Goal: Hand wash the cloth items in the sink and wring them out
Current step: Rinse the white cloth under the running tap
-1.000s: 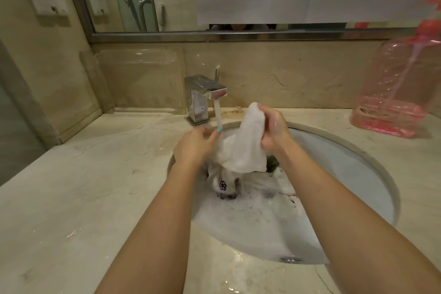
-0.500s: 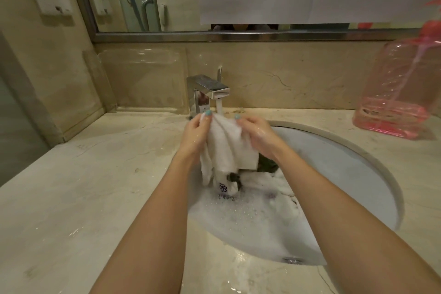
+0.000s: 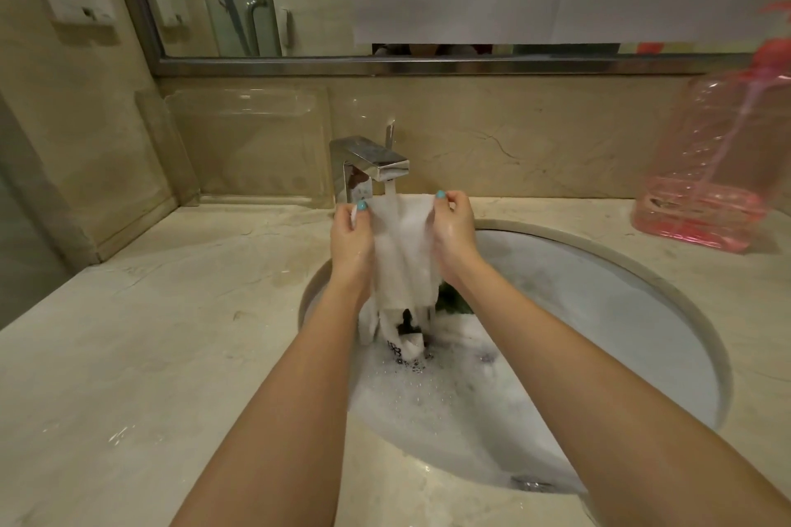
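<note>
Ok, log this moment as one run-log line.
stage: rinsing | left hand: pinches cloth top corner | right hand: pinches other top corner | cloth: spread under running tap | sink: suds, green item inside

Two hands, left hand (image 3: 352,237) and right hand (image 3: 454,233) — one white cloth (image 3: 404,252), one faucet (image 3: 368,167), one sink (image 3: 642,304), one jug (image 3: 710,184).

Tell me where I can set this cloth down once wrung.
Widest bare patch: counter left of the sink, out to the side wall. Narrower strip: between sink and pink jug. Crowded: the sudsy sink itself, holding other cloths, and around the faucet.
</note>
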